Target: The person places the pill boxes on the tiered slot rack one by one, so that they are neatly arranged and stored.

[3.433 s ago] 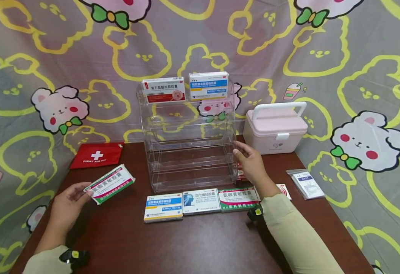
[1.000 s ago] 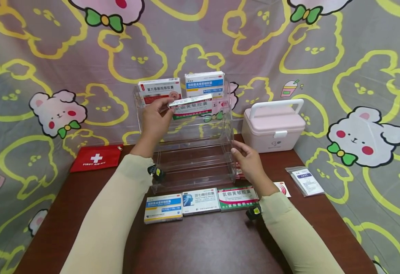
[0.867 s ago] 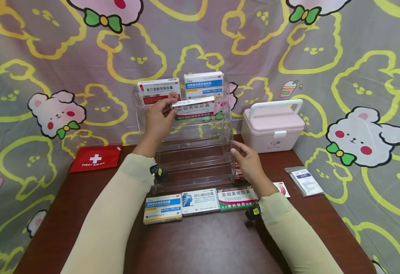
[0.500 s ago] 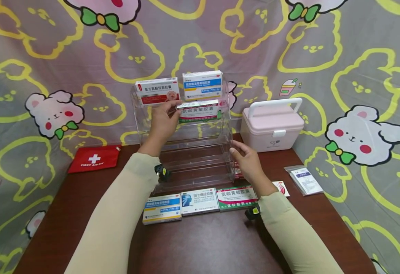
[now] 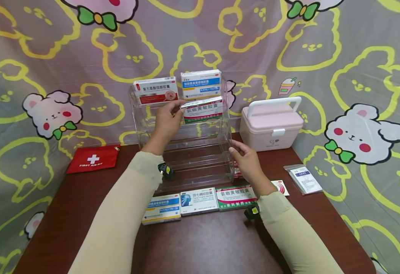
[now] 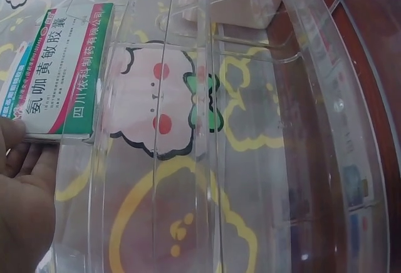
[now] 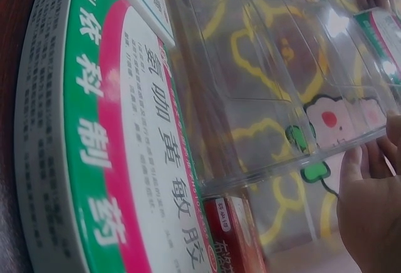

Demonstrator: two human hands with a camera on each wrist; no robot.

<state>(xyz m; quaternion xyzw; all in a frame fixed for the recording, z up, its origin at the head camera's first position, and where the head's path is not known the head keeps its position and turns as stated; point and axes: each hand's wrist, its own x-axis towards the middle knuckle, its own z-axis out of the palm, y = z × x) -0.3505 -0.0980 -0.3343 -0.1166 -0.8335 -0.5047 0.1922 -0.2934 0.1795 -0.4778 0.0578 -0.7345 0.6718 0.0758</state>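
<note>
My left hand (image 5: pixel 168 121) pinches the left end of a green, white and magenta medicine box (image 5: pixel 203 110). The box leans at the second tier of a clear stepped display rack (image 5: pixel 182 142), on its right half. In the left wrist view the same medicine box (image 6: pixel 69 72) sits behind a clear lip, thumb and fingers at its end. My right hand (image 5: pixel 246 158) holds the right side edge of the rack. On the top tier stand a red-and-white medicine box (image 5: pixel 155 91) and a blue-and-white one (image 5: pixel 201 84).
Before the rack lie a blue-and-yellow box (image 5: pixel 162 209), a white box (image 5: pixel 200 201) and another green box (image 5: pixel 235 198). A red first aid pouch (image 5: pixel 93 159) is left, a pink lidded case (image 5: pixel 271 125) right. A bagged white pack (image 5: pixel 304 179) lies far right.
My left hand has carried the green medicine box from the left over the table up to the rack's second tier, then slightly rightward. The right hand has stayed at the rack's side.
</note>
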